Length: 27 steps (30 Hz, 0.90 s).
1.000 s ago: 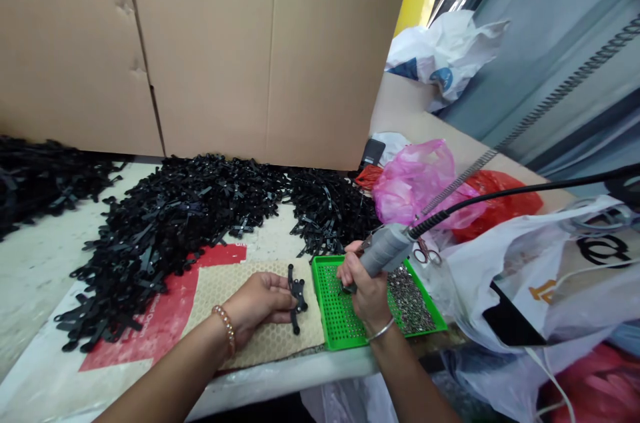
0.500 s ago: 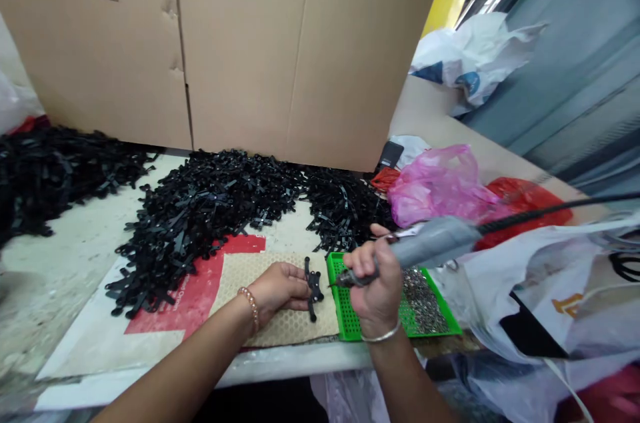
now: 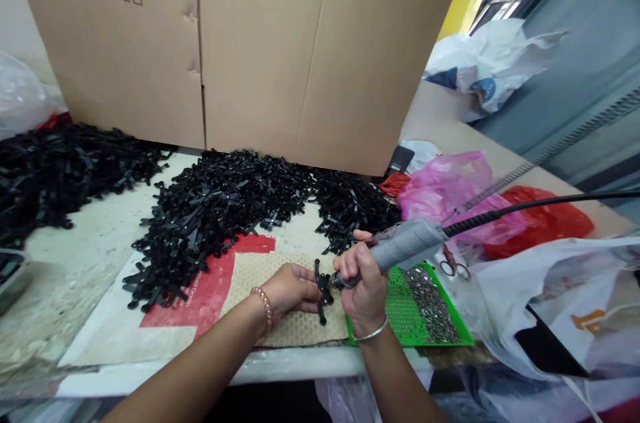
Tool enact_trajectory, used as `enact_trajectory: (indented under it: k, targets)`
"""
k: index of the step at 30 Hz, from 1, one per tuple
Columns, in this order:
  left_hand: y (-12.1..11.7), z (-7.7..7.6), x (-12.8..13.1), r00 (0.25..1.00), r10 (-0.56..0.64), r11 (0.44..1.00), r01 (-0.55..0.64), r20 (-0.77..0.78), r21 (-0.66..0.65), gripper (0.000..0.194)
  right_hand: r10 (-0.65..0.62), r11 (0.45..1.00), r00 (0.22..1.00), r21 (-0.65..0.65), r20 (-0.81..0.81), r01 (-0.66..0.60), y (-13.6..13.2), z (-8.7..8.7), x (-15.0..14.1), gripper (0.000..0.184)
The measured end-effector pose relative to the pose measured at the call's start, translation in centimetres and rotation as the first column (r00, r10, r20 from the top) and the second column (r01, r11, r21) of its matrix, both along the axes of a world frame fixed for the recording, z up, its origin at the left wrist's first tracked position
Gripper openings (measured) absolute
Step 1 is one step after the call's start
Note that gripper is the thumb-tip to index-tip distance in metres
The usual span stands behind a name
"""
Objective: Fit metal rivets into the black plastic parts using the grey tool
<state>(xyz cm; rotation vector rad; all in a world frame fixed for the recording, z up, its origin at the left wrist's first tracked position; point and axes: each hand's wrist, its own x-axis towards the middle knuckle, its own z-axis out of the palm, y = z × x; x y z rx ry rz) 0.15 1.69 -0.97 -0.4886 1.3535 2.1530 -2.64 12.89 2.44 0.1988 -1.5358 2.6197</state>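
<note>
My left hand (image 3: 295,290) is closed on a small black jointed bracket (image 3: 323,293), held over the honeycomb-patterned cardboard pad (image 3: 250,270). Wrapped in my right hand (image 3: 367,283) is a grey electric screwdriver (image 3: 405,246), tilted down to the left. Its tip meets the bracket's right side; the exact contact point is too small to make out. Under and beside my right hand lies a green perforated tray (image 3: 400,316), with many small metal screws (image 3: 435,310) gathered at its right side.
Heaps of black brackets (image 3: 215,210) cover the table behind my hands. A tall cardboard box (image 3: 260,50) stands at the back. To the right are scissors (image 3: 454,264), a pink plastic bag (image 3: 445,186), a red bag (image 3: 545,220) and a white bag (image 3: 540,303). The screwdriver's cable (image 3: 550,202) runs off right.
My right hand has brought the screwdriver left, from above the tray to the bracket. My left hand keeps its hold on the bracket. The whole view has shifted slightly.
</note>
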Motion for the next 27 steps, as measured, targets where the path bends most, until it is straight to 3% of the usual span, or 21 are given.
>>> enact_trajectory:
  k: [15, 27]
  targets:
    - [0.1, -0.11, 0.03, 1.0, -0.002, 1.0, 0.002, -0.007, 0.002, 0.024, -0.024, 1.0, 0.999, -0.006, -0.029, 0.023, 0.31, -0.18, -0.38, 0.031]
    - [0.12, -0.22, -0.01, 1.0, -0.021, 1.0, 0.021, -0.024, -0.002, 0.023, 0.027, 1.0, 0.997, 0.003, -0.073, -0.027, 0.26, -0.89, -0.16, 0.033]
